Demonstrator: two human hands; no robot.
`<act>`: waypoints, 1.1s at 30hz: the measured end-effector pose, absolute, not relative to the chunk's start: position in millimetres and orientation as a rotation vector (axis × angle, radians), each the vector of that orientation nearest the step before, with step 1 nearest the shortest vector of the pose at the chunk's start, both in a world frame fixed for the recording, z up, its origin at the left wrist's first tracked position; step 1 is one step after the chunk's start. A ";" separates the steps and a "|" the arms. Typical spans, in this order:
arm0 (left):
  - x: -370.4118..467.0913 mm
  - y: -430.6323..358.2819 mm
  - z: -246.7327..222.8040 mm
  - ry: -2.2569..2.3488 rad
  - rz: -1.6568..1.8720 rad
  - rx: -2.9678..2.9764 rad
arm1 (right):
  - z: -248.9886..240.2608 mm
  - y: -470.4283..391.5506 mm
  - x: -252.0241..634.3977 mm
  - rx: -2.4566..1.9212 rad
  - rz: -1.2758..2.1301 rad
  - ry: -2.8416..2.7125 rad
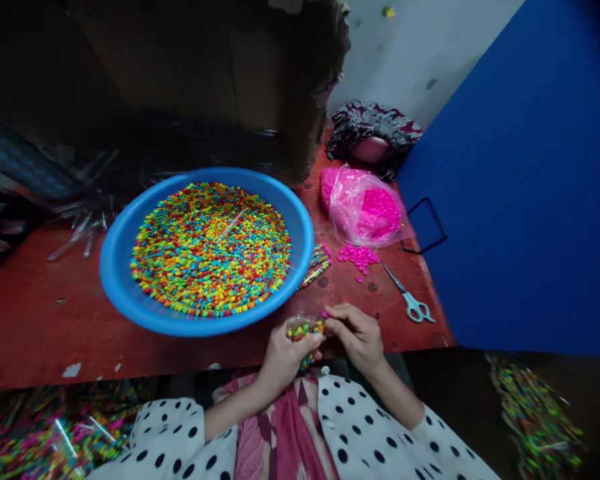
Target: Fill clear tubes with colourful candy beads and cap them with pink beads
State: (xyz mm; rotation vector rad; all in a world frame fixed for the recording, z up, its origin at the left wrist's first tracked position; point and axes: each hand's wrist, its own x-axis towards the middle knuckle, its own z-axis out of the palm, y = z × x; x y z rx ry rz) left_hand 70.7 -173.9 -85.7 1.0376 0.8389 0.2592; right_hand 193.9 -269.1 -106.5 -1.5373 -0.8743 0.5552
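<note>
At the table's front edge, my left hand (286, 353) is wrapped round clear tubes filled with colourful beads (305, 330). Just right of it, my right hand (357, 337) pinches a small pink piece (325, 314) at the end of the tubes. Behind my hands stands a large blue basin (205, 328) holding many small multicoloured beads (210, 253), with one clear tube (231, 225) lying on them. More filled tubes (316, 267) with pink ends lie against the basin's right side. A small pile of pink pieces (359, 257) sits on the table.
Pale blue scissors (413, 303) lie on the red table (180, 357) at right, near a clear bag of pink pieces (365, 207). Behind it is a patterned cloth bundle (375, 127). Empty clear tubes (83, 233) lie left of the basin. A blue panel (520, 200) borders the right.
</note>
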 end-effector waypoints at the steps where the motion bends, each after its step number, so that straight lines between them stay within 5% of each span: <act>1: 71.0 -172.9 -86.1 0.848 0.261 1.024 | -107.0 -266.5 196.2 -1.524 0.636 -0.753; 10: 64.4 -165.1 -91.1 0.915 0.252 0.988 | -117.7 -216.9 270.4 -1.321 0.616 -0.250; 21: 69.5 -161.4 -87.1 0.799 0.190 1.121 | -137.8 -263.5 301.0 -2.333 0.009 -1.378; 33: 69.8 -169.0 -89.2 0.766 0.097 0.886 | -124.3 -265.7 285.7 -2.024 0.210 -1.068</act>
